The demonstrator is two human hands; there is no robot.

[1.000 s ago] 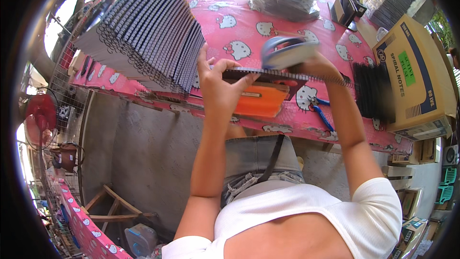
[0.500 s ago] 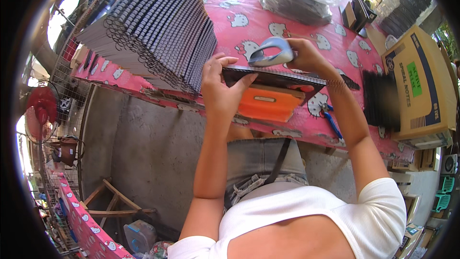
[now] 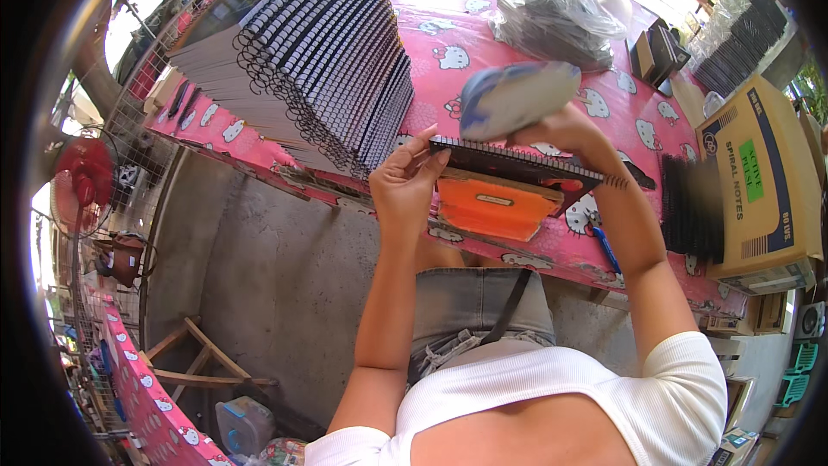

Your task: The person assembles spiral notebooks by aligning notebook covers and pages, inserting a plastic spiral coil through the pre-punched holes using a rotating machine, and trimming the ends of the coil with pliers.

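Note:
My left hand (image 3: 405, 177) pinches the left end of a black-covered notebook (image 3: 517, 160), thumb in front and fingers behind. The notebook stands on edge against an orange block (image 3: 498, 207) with a small slot, at the table's near edge. A black spiral coil (image 3: 614, 181) pokes out past the notebook's right end, by my right wrist. My right hand (image 3: 561, 131) is closed round a blurred blue-and-grey slipper-like piece (image 3: 517, 99), tilted just above the notebook's top edge. Its fingers are partly hidden behind the notebook. Blue-handled pliers (image 3: 606, 250) lie beside my right forearm.
A tall stack of spiral-bound notebooks (image 3: 332, 60) stands at left on the pink patterned table cover (image 3: 435, 43). Black coils (image 3: 687, 207) lie beside a cardboard box (image 3: 759, 181) at right. A plastic-wrapped bundle (image 3: 561, 17) sits farther back. A red fan (image 3: 84, 177) stands far left.
The blue-and-grey piece has swung from a bent loop to a flatter, broad-side view, still in my right hand. My left hand keeps its hold on the notebook. The whole view has shifted slightly.

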